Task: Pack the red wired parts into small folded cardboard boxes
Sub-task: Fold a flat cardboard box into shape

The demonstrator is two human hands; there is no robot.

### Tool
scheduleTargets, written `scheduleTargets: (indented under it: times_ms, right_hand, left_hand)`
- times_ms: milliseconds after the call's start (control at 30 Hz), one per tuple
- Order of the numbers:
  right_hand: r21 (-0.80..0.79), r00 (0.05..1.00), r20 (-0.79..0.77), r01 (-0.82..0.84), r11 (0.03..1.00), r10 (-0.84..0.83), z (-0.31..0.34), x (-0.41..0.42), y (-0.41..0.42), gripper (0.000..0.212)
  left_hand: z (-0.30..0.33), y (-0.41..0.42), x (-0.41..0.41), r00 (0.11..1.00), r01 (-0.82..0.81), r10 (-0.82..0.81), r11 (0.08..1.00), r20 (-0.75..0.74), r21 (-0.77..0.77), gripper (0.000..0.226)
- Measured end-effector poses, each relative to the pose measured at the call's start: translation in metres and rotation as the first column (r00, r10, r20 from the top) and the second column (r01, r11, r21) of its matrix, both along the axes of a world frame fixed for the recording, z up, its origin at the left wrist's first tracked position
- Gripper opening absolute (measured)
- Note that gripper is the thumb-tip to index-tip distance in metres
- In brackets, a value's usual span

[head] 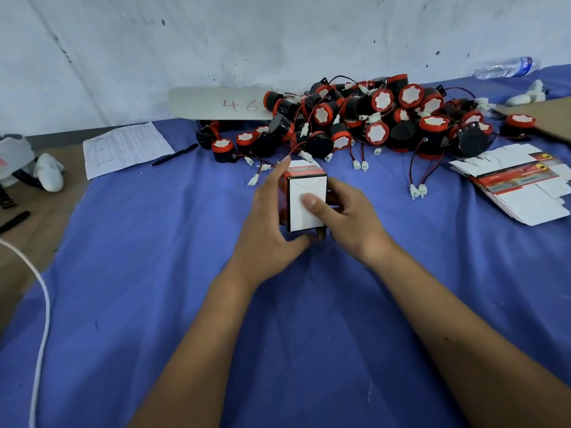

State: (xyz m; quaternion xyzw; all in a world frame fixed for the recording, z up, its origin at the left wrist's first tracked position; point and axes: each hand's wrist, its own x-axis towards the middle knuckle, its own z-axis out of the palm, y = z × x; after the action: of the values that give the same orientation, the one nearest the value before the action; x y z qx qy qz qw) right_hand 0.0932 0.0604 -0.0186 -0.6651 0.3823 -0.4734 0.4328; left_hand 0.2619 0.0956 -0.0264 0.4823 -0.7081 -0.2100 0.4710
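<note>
Red-and-white small box (306,199), red-capped black parts (364,118) with red-black wires — blue cloth (154,273), white wall (185,41).

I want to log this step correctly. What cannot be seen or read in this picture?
- Inside of the small box, head view: closed white flaps and both hands, left hand and right hand, hide whether a part is in it.
- Paper form: its writing is too small to read.
- Flat box blanks: the print is blurred.
- Water bottle: the label is too small to read.
</note>
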Motion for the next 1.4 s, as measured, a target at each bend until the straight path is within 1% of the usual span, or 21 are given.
scheduleTargets:
  times_ms: [167,233,400,500,600,667,700,767,867,933,967,1000,1033,1067,1100,1133,1167,1200,1267,1333,1400]
  right_hand:
    - [-0.095,0.98,-0.192,0.031,0.995,-0.049,-0.004,0.0,-0.001,0.016]
    - [-0.155,0.96,-0.262,0.054,0.986,-0.094,-0.004,0.001,0.0,0.016]
    - [-0.175,0.94,-0.282,0.148,0.973,-0.194,-0.004,0.004,0.0,0.014]
    - [-0.155,0.94,-0.279,0.158,0.975,-0.197,-0.005,0.003,-0.002,0.009]
    - [-0.153,0.926,-0.3,0.189,0.97,-0.228,-0.007,0.005,-0.002,0.014]
    - [-0.134,0.944,-0.265,0.166,0.977,-0.197,-0.006,0.003,-0.002,0.018]
    - [-0.099,0.964,-0.223,0.125,0.987,-0.144,-0.003,0.002,-0.002,0.025]
    - [0.002,0.998,-0.058,-0.003,1.0,0.004,0.001,-0.004,-0.005,0.037]
    - [0.093,0.952,0.208,-0.246,0.965,0.223,0.004,-0.014,-0.005,0.04]
    - [0.114,0.92,0.266,-0.328,0.938,0.289,0.005,-0.015,-0.002,0.037]
    - [0.089,0.939,0.224,-0.285,0.954,0.26,0.005,-0.014,-0.001,0.035]
    - [0.017,0.978,0.112,-0.179,0.984,0.176,0.005,-0.013,0.001,0.033]
    - [-0.114,0.998,-0.052,-0.038,0.993,0.032,0.006,-0.012,0.001,0.029]
    - [-0.289,0.96,-0.235,0.08,0.954,-0.152,0.005,-0.012,0.0,0.025]
    - [-0.461,0.862,-0.384,0.133,0.878,-0.332,0.004,-0.012,-0.001,0.023]
    - [-0.558,0.75,-0.493,0.116,0.821,-0.441,0.004,-0.011,-0.001,0.022]
    - [-0.569,0.647,-0.601,0.066,0.82,-0.469,0.005,-0.009,0.0,0.023]
    - [-0.522,0.562,-0.703,0.009,0.853,-0.436,0.006,-0.005,0.001,0.022]
    - [-0.423,0.47,-0.815,-0.086,0.902,-0.337,0.006,0.006,0.005,0.018]
    - [-0.427,0.431,-0.84,-0.15,0.892,-0.329,0.007,0.014,0.01,0.024]
    - [-0.449,0.4,-0.846,-0.18,0.875,-0.352,0.01,0.016,0.011,0.023]
  left_hand:
    - [-0.005,-0.005,0.001,0.989,-0.123,0.126,0.991,0.075,-0.048,0.097]
    - [-0.003,-0.003,0.0,0.981,-0.152,0.158,0.987,0.11,-0.058,0.095]
    - [0.001,0.003,-0.009,0.977,-0.166,0.175,0.982,0.122,-0.085,0.088]
    - [0.0,0.002,-0.009,0.977,-0.165,0.174,0.983,0.125,-0.081,0.09]
    - [-0.001,0.002,-0.009,0.976,-0.155,0.168,0.983,0.14,-0.103,0.09]
    - [0.0,0.001,-0.009,0.979,-0.162,0.176,0.978,0.105,-0.128,0.088]
    - [0.0,0.0,-0.007,0.983,-0.16,0.17,0.978,0.065,-0.133,0.088]
    - [-0.001,-0.002,-0.003,0.992,-0.128,0.127,0.985,-0.012,-0.117,0.091]
    - [-0.005,-0.004,-0.001,0.995,-0.103,0.103,0.992,-0.001,-0.078,0.097]
    - [-0.007,-0.005,-0.001,0.993,-0.12,0.121,0.991,0.014,-0.06,0.099]
    - [-0.009,-0.006,0.0,0.991,-0.129,0.131,0.99,0.031,-0.058,0.1]
    - [-0.011,-0.008,0.002,0.987,-0.139,0.143,0.989,0.066,-0.055,0.101]
    - [-0.012,-0.009,0.004,0.981,-0.153,0.157,0.987,0.11,-0.045,0.101]
    - [-0.012,-0.009,0.007,0.974,-0.178,0.18,0.984,0.138,-0.03,0.097]
    - [-0.012,-0.008,0.008,0.97,-0.21,0.211,0.978,0.124,-0.019,0.091]
    - [-0.011,-0.007,0.008,0.971,-0.234,0.234,0.972,0.056,-0.002,0.083]
    - [-0.009,-0.005,0.006,0.97,-0.236,0.237,0.971,-0.047,0.028,0.076]
    - [-0.007,-0.004,0.003,0.964,-0.212,0.22,0.975,-0.153,0.066,0.069]
    - [-0.004,-0.003,-0.005,0.947,-0.13,0.156,0.985,-0.281,0.11,0.054]
    - [-0.004,-0.002,-0.011,0.959,-0.099,0.124,0.989,-0.253,0.111,0.045]
    - [-0.007,-0.002,-0.014,0.97,-0.147,0.161,0.985,-0.183,0.087,0.043]
